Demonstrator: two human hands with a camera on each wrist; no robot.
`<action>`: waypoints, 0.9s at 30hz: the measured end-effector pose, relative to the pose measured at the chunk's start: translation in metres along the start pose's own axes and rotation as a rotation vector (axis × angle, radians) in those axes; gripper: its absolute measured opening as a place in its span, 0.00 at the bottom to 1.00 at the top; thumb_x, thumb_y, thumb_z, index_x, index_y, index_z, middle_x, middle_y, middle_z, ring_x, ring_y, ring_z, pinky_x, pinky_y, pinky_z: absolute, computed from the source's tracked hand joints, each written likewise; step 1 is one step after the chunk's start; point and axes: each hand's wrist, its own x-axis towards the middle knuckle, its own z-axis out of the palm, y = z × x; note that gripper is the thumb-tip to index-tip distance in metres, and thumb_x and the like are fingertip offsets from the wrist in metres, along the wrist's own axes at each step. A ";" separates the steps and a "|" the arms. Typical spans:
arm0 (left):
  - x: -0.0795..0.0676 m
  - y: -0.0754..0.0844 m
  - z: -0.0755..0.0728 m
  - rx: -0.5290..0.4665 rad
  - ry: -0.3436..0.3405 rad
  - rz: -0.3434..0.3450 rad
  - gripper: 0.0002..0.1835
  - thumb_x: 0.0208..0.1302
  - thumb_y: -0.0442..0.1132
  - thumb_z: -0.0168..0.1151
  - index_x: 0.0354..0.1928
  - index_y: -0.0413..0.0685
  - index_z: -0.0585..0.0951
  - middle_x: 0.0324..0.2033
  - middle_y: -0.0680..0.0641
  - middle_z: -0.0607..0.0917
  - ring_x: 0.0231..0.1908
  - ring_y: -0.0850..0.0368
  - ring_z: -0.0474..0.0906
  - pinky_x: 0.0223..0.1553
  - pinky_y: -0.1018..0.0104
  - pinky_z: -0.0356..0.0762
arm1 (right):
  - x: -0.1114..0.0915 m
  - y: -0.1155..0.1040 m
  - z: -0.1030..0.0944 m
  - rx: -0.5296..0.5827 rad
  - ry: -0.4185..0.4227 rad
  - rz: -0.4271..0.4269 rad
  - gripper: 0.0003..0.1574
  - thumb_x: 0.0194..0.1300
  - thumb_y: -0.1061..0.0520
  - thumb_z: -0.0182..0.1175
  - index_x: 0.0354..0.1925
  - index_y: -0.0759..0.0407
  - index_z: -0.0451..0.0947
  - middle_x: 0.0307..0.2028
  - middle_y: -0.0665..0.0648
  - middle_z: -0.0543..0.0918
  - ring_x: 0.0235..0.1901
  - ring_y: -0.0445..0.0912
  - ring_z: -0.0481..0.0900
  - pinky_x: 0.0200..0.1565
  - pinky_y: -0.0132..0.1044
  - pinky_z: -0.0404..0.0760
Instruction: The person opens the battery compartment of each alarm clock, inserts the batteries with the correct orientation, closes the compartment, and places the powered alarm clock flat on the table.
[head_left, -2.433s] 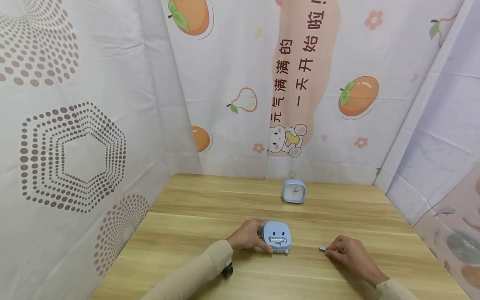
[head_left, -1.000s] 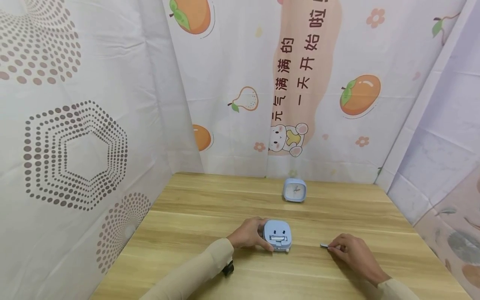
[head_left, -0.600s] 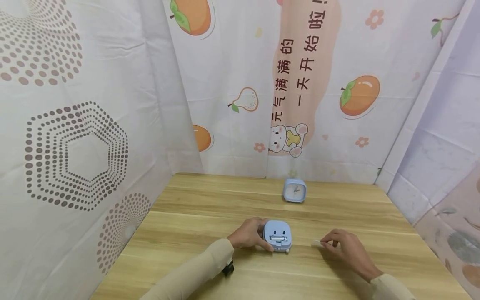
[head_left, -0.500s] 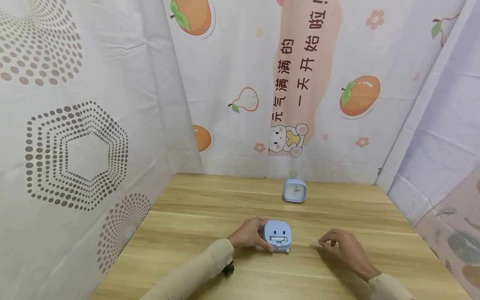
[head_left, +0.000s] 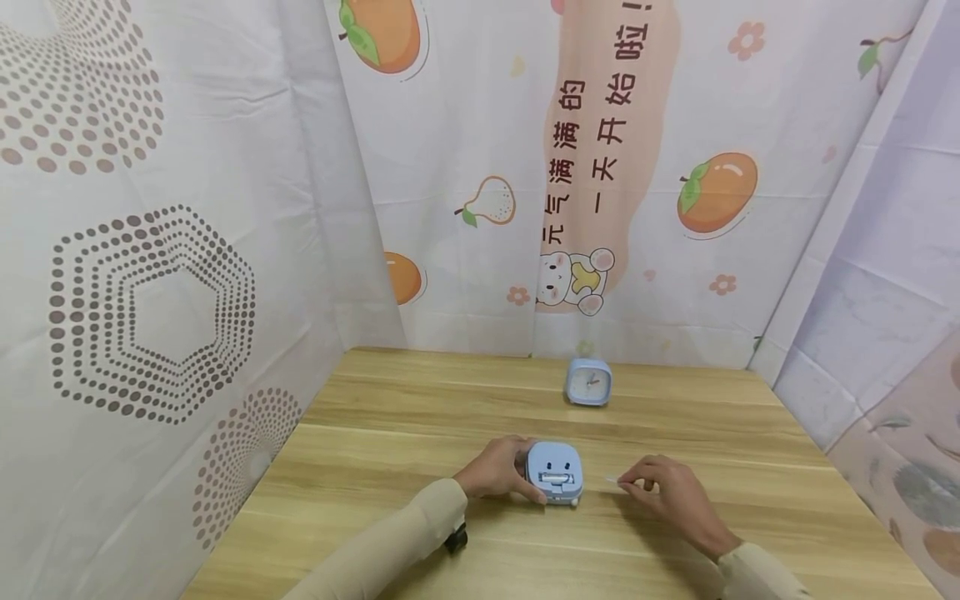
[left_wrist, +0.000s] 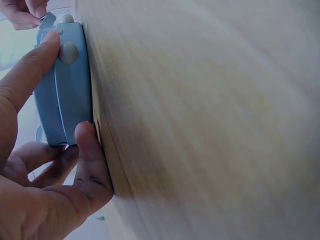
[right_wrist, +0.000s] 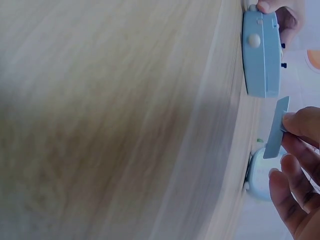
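A light blue alarm clock [head_left: 553, 458] lies face down on the table, its back with two dark knobs turned up. A battery [head_left: 557, 478] sits in its uncovered compartment. My left hand [head_left: 491, 469] grips the clock from the left, the thumb at the near edge and the other fingers around the far side. To the right, my right hand [head_left: 671, 492] pinches a thin light blue battery cover [right_wrist: 277, 127] between thumb and fingertips. In the right wrist view the cover is held above the table, apart from the clock.
A second light blue alarm clock [head_left: 588, 383] stands upright farther back, its dial facing me. Printed curtains [head_left: 450, 275] enclose the wooden table [head_left: 420, 392] at the back and both sides.
My right hand has moved left with the battery cover, closer to the clock, and the cover's angle in its fingers has changed. My left hand and the clock have stayed in place.
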 end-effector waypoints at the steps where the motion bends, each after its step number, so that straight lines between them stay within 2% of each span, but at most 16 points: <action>1: 0.000 0.000 0.000 0.002 0.001 0.002 0.48 0.40 0.49 0.88 0.69 0.54 0.78 0.60 0.56 0.81 0.50 0.67 0.76 0.57 0.66 0.74 | 0.001 -0.001 0.001 0.003 -0.005 0.002 0.13 0.50 0.64 0.79 0.30 0.47 0.89 0.30 0.41 0.84 0.26 0.28 0.71 0.26 0.29 0.73; 13: 0.000 -0.002 0.000 -0.010 -0.002 0.008 0.48 0.40 0.49 0.88 0.69 0.54 0.79 0.58 0.57 0.81 0.52 0.68 0.76 0.59 0.65 0.73 | 0.012 -0.016 0.013 0.050 -0.006 -0.001 0.12 0.51 0.64 0.79 0.31 0.47 0.90 0.31 0.39 0.84 0.27 0.32 0.74 0.27 0.31 0.76; 20: 0.000 -0.001 0.000 -0.014 -0.009 0.019 0.47 0.41 0.48 0.88 0.68 0.53 0.79 0.57 0.58 0.82 0.48 0.69 0.76 0.55 0.67 0.75 | 0.016 -0.024 0.022 0.052 -0.020 0.020 0.12 0.51 0.64 0.79 0.30 0.47 0.90 0.30 0.37 0.82 0.28 0.33 0.75 0.29 0.30 0.76; 27: -0.001 0.000 -0.001 -0.005 -0.006 0.022 0.46 0.41 0.48 0.88 0.67 0.54 0.80 0.55 0.59 0.82 0.51 0.67 0.75 0.57 0.65 0.74 | 0.023 -0.032 0.027 0.069 -0.023 -0.014 0.13 0.51 0.65 0.79 0.30 0.48 0.90 0.30 0.39 0.83 0.30 0.36 0.76 0.30 0.31 0.78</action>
